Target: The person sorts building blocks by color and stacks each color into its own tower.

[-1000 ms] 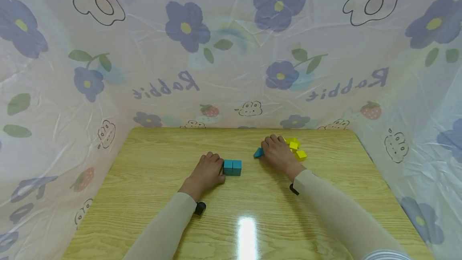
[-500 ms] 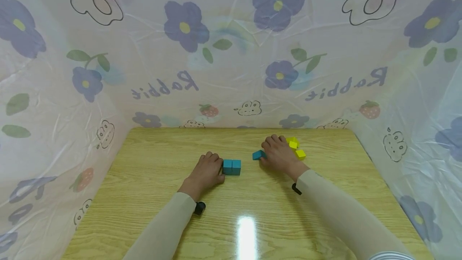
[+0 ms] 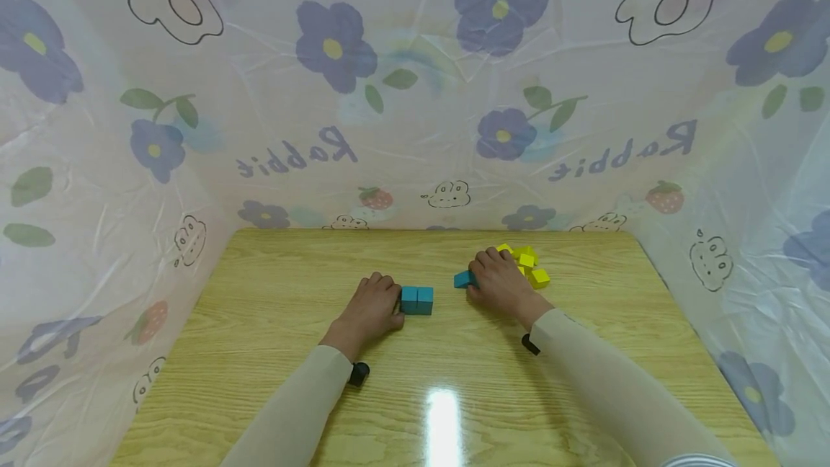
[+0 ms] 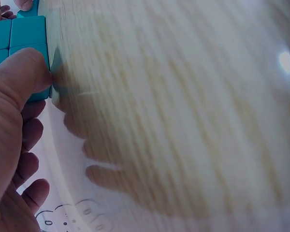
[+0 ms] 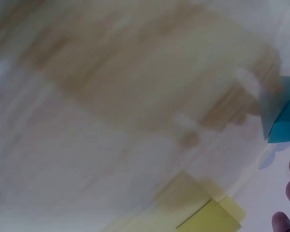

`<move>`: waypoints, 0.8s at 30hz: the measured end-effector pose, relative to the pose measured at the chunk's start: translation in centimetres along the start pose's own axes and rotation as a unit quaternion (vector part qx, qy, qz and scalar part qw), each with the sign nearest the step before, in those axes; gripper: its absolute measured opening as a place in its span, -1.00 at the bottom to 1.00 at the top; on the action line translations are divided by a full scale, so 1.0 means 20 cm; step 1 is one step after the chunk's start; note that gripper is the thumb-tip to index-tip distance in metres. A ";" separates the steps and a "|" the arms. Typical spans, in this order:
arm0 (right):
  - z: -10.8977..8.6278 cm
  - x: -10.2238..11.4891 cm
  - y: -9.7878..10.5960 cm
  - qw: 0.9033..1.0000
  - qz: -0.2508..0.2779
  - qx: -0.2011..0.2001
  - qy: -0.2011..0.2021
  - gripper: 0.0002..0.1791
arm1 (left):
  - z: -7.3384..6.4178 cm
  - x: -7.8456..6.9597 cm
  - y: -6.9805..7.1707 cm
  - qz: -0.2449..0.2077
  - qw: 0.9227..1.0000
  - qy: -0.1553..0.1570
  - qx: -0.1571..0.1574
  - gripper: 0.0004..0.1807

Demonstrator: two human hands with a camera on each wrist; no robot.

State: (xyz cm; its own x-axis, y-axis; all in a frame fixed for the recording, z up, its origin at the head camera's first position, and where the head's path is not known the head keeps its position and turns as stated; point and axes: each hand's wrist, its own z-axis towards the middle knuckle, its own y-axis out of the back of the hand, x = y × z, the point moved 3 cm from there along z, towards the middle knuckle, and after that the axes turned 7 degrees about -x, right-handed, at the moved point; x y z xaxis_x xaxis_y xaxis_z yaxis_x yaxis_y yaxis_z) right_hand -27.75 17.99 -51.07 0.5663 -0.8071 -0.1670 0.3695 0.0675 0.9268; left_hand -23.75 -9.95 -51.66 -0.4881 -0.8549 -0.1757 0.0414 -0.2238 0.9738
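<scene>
My left hand (image 3: 366, 310) holds the left end of a small group of teal cubes (image 3: 417, 300) standing side by side on the table. In the left wrist view the thumb (image 4: 26, 72) lies across the cubes' near face, with the other fingers beyond them. To the right, my right hand (image 3: 502, 283) pinches a slanted teal block (image 3: 463, 279), its left end sticking out past the fingers. The right wrist view catches a sloping edge of this teal block (image 5: 285, 129) at its right border. The rest of that block is hidden by the hand.
Several yellow blocks (image 3: 539, 279) lie in a loose pile just beyond and right of my right hand. A wood-grain table (image 3: 272, 287) carries everything, with a patterned cloth (image 3: 402, 107) rising at its back and sides.
My right hand has turned the teal block slightly, so its visible end looks flatter and less pointed. The left hand and its cubes have stayed in place.
</scene>
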 end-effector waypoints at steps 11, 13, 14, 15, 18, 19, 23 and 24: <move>0.07 0.01 0.07 0.999 0.000 -0.046 0.019 -0.56 | 0.01 0.01 -0.01 0.006 1.000 -0.003 0.006 -0.64; 0.08 0.01 0.09 0.998 -0.008 -0.049 0.026 -0.55 | 0.01 0.02 -0.01 0.007 1.000 -0.003 0.008 -0.63; 0.09 0.01 0.10 0.998 -0.012 -0.050 0.029 -0.55 | 0.01 0.02 -0.01 0.008 1.000 -0.003 0.011 -0.62; 0.09 0.01 0.10 0.998 -0.014 -0.050 0.031 -0.55 | 0.01 0.02 -0.01 0.008 1.000 -0.004 0.010 -0.61; 0.10 0.01 0.12 0.998 -0.018 -0.048 0.035 -0.56 | 0.01 0.02 -0.01 0.006 1.000 -0.004 0.012 -0.60; 0.11 0.01 0.12 0.998 -0.017 -0.046 0.036 -0.56 | 0.01 0.02 -0.01 0.006 1.000 -0.005 0.013 -0.60; 0.11 0.02 0.14 0.998 -0.009 -0.047 0.039 -0.58 | 0.01 0.01 -0.01 0.005 1.000 -0.003 0.016 -0.59; 0.12 0.02 0.14 0.998 -0.008 -0.049 0.040 -0.59 | 0.01 0.01 -0.01 0.006 1.000 -0.003 0.016 -0.58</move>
State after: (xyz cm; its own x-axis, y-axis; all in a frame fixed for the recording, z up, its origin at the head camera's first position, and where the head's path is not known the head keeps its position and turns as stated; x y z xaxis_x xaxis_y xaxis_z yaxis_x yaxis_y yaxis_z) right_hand -28.16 16.45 -47.71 0.6148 -0.7597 -0.2119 0.4475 0.1148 0.8869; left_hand -24.13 -9.99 -51.90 -0.4921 -0.8549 -0.1643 0.0187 -0.1991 0.9798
